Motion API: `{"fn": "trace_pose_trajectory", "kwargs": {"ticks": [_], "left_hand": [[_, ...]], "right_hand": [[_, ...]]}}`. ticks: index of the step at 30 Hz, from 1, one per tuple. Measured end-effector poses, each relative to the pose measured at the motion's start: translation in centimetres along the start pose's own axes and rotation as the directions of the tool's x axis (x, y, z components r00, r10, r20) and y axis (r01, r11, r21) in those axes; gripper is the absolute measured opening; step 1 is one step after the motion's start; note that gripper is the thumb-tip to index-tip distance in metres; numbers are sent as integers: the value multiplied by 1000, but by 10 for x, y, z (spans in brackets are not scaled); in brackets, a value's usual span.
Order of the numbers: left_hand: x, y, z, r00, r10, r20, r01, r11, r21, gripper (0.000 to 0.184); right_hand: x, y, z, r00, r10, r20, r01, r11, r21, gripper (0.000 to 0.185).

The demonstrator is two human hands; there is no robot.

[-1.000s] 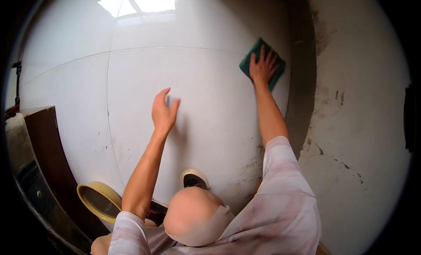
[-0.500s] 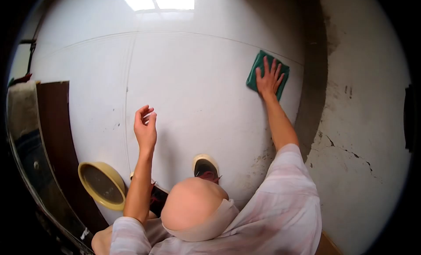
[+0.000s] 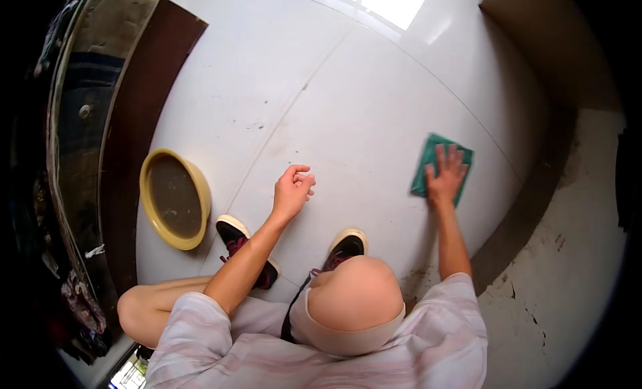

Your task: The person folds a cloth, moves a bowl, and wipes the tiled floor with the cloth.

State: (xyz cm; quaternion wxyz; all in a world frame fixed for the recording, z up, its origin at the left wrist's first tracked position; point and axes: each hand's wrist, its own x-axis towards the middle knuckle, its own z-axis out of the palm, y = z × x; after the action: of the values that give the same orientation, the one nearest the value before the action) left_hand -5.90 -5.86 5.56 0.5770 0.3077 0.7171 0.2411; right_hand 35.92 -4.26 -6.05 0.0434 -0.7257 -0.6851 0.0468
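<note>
My right hand (image 3: 447,176) lies flat on a folded green cloth (image 3: 420,182), fingers spread, pressing it against the white tiled floor (image 3: 348,108). The cloth sticks out around the fingers and under the palm, and the hand is slightly blurred. My left hand (image 3: 294,190) hovers over the floor in front of my knees, its fingers loosely bent and nothing in them. To the left of it, a yellow basin (image 3: 206,200) of murky grey water stands on the floor.
A dark brown board (image 3: 137,128) and cluttered furniture line the left side. A wall (image 3: 535,289) with a dark skirting band (image 3: 528,222) runs along the right. A brown panel (image 3: 555,41) stands at the upper right. My shoes (image 3: 348,245) rest near the basin. Small dark specks dot the tiles.
My view has turned to the left, showing more of the basin and its water. The right hand and cloth have come nearer to me along the floor. The left hand stays raised, fingers bent.
</note>
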Motion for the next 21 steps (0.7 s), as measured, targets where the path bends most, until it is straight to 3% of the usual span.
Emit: {"fn": "trace_pose_trajectory", "kwargs": {"ticks": [2,4,6,8,10,12,14,15,18,21], "left_hand": [[-2,-4,-20,999,0,-52,2,1000,26,29],[-11,-16,-34,995,-3,-97,5,1000,23,28],[-15,-32,-36,991,-68,-112,67,998,-12,29],[-16,-39,-35,986,-117,-123,112,993,-44,29],[-17,-39,-26,988,-104,-114,99,994,-49,28],[-11,-32,-27,990,-80,-112,74,996,-58,28],[-6,-26,-35,994,97,-55,-94,994,56,28],[-1,-22,-46,994,87,-68,-85,996,41,28],[17,1,-103,991,98,-89,-83,983,163,26],[15,28,-150,967,22,-253,-9,999,49,24]], "right_hand": [[44,20,15,964,235,-124,-236,972,5,67],[89,2,25,899,419,-126,-424,906,-11,65],[115,-53,27,927,344,-149,-353,935,-42,66],[103,-133,24,990,104,-92,-112,990,-82,68],[61,-200,21,987,-160,-35,161,987,24,68],[16,-224,20,934,-356,-12,354,921,161,65],[6,-198,14,903,-429,35,412,884,220,65],[10,-179,10,899,-433,63,418,892,172,66],[59,-120,11,958,-284,27,282,957,74,67],[137,-113,22,990,114,-80,-113,993,25,70]]}}
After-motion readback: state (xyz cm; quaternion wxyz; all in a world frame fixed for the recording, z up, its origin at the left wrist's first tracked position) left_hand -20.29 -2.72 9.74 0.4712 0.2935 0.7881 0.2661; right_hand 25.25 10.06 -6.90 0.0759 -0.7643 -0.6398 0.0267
